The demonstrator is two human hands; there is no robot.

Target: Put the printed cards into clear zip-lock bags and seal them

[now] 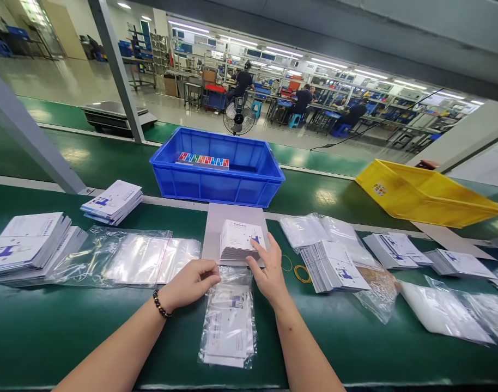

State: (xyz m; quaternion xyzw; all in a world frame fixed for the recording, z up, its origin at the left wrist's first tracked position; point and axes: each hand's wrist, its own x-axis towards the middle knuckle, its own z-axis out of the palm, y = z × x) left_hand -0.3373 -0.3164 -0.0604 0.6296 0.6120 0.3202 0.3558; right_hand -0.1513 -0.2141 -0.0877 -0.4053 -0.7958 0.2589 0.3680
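Fingers spread on the right hand (271, 272), which is open, its forefinger reaching onto the printed face of the middle stack of booklets (240, 239). The left hand (195, 282) is curled loosely, thumb close to the forefinger, at the upper edge of a clear bag (228, 326) – whether it pinches the film, I cannot tell, as the fingertips are partly hidden. The bag lies flat on the green desk (171, 354) between the forearms, with printed sheets inside that glare and creases make hard to read.

The stack sits on a grey board (214, 226), just in front of a blue bin (216, 185); some coloured printed items (204, 160) lie in the bin, their lower part hard to make out. Clear packets (151, 258) spread to the left, and yellow rubber bands (302, 274) lie to the right – near another stack (334, 267). Both forearms are cut off by the bottom edge
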